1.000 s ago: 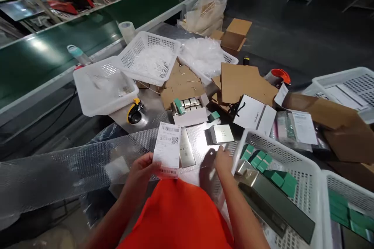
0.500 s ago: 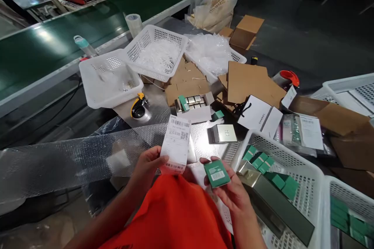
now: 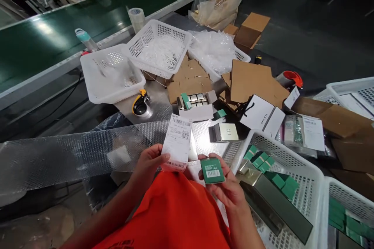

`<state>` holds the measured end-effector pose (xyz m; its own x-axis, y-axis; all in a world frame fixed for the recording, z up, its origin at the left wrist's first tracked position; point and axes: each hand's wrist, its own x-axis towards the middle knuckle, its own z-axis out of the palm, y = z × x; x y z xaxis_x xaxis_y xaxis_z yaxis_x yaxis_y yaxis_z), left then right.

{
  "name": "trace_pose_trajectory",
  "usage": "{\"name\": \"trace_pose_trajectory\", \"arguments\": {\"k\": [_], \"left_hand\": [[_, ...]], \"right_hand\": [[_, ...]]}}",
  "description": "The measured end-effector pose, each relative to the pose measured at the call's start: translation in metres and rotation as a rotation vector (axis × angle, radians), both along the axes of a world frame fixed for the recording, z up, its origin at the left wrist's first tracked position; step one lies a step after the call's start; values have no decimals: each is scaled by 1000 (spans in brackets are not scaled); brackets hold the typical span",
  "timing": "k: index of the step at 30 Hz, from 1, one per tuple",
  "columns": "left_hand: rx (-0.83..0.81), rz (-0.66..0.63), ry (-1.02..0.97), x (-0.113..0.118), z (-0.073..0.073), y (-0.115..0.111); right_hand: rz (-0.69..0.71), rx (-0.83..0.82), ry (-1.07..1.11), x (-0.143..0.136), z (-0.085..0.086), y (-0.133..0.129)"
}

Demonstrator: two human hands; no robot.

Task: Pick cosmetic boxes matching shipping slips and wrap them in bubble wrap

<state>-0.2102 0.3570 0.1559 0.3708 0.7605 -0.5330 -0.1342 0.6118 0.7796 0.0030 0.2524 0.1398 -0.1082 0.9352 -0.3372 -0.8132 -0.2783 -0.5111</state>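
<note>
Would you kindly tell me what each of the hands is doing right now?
Left hand: closed, holding a printed slip.
Right hand: closed, holding a small green box.

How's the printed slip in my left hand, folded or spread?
Spread, it seems: the slip shows a long printed face, barcodes near both ends. Whether any part folds behind, I can't tell.
</note>
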Motion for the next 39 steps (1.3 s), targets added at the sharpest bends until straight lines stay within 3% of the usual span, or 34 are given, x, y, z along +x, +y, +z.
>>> {"name": "trace_pose_trajectory", "arguments": {"k": [6, 8, 11, 13, 15, 18, 21, 25, 39], "left_hand": [[0, 0, 5, 0, -1, 0], [-4, 11, 11, -1, -2, 0], [-5, 32, 15, 0, -3, 0], [-12, 44, 0, 2, -2, 0], [-17, 57, -7, 4, -1, 1], [-14, 87, -10, 7, 1, 1], [-11, 101, -28, 5, 1, 0], [-2, 102, -33, 2, 1, -1], [2, 102, 0, 6, 9, 1]], "right_hand": [[-55, -68, -226, 9, -6, -3], [-136, -135, -503, 23, -17, -3], [-186, -288, -1212, 50, -40, -1], [-63, -361, -1716, 63, -57, 2], [181, -392, -2095, 69, -71, 8], [565, -416, -2388, 68, -85, 20], [709, -456, -2443, 65, -95, 31], [730, -508, -2422, 67, -108, 40], [596, -649, -2366, 67, -119, 45]]}}
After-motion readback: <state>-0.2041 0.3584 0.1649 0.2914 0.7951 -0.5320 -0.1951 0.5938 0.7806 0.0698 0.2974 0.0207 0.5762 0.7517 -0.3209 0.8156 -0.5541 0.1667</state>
